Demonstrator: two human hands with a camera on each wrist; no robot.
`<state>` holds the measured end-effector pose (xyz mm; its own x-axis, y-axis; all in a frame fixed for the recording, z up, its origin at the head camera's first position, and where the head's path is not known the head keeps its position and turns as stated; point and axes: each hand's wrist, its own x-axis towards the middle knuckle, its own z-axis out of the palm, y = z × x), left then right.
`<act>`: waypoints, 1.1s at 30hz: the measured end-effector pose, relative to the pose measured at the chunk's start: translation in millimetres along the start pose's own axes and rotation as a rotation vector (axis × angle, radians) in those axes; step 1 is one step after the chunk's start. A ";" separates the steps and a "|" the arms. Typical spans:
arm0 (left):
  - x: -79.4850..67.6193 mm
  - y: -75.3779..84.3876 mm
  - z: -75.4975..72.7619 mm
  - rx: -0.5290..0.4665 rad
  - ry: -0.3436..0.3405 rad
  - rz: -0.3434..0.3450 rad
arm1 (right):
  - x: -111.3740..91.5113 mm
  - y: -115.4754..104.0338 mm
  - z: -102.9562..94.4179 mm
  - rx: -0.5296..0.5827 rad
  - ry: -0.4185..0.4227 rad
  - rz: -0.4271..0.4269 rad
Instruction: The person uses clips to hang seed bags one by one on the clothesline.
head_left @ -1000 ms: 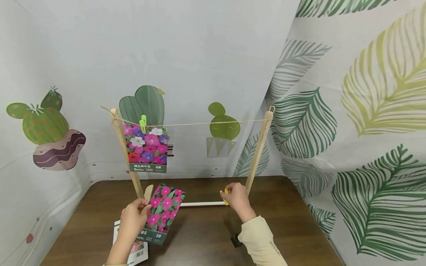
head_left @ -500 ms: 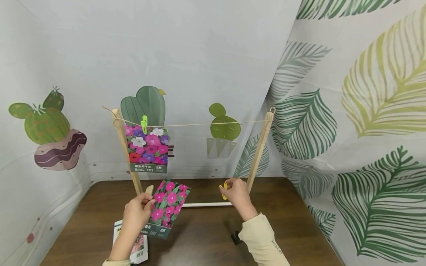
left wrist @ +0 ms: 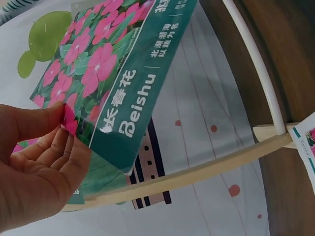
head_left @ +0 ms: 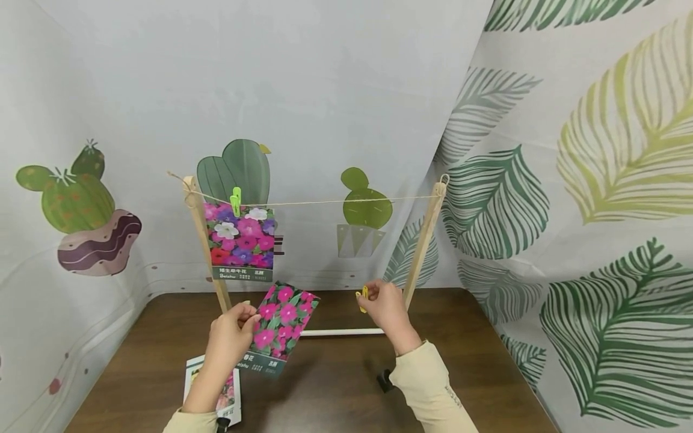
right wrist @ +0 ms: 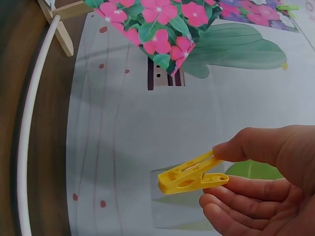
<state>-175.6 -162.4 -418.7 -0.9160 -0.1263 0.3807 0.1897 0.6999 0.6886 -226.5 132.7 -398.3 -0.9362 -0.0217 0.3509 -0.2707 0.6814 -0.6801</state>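
Note:
My left hand [head_left: 231, 337] pinches the left edge of a seed packet [head_left: 285, 322] printed with pink flowers. The packet is tilted, above the table and below the string. In the left wrist view, thumb and fingers grip its edge. A yellow clothespin [right wrist: 189, 177] sits between the thumb and fingers of my right hand [head_left: 387, 310], near the right post. Its handles stand apart in the right wrist view. A second seed packet [head_left: 242, 240], with mixed flowers, hangs from the string [head_left: 319, 202] at the left, held by a green clothespin [head_left: 236, 201].
Two wooden posts, left [head_left: 203, 234] and right [head_left: 425, 240], carry the string. A white rod [head_left: 341, 332] joins them low down. Another packet [head_left: 230, 397] lies on the brown table [head_left: 325, 391] by my left forearm. A printed cloth [head_left: 325, 90] hangs behind.
Both hands have risen a little. The left hand has carried its packet up and to the right; the right hand has lifted the yellow clothespin slightly. The hanging packet stays put.

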 end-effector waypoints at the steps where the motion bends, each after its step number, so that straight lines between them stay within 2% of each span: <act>1: 0.6 0.8 0.5 -0.004 0.001 0.005 | 0.5 -1.1 -0.8 0.002 0.001 -0.002; 8: 3.2 4.8 0.5 -0.025 0.006 -0.012 | 2.5 -8.8 -7.8 0.008 -0.001 -0.028; 27: 16.1 17.5 -5.8 -0.128 0.012 -0.027 | 16.3 -29.8 -29.2 0.034 0.097 -0.169; 33: 21.4 20.7 -5.8 -0.151 0.022 -0.038 | 19.9 -38.1 -34.5 0.022 0.107 -0.170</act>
<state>-189.3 -154.7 -392.7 -0.9160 -0.1673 0.3645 0.2073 0.5805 0.7874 -227.1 131.5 -343.2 -0.8478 -0.0563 0.5272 -0.4284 0.6586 -0.6186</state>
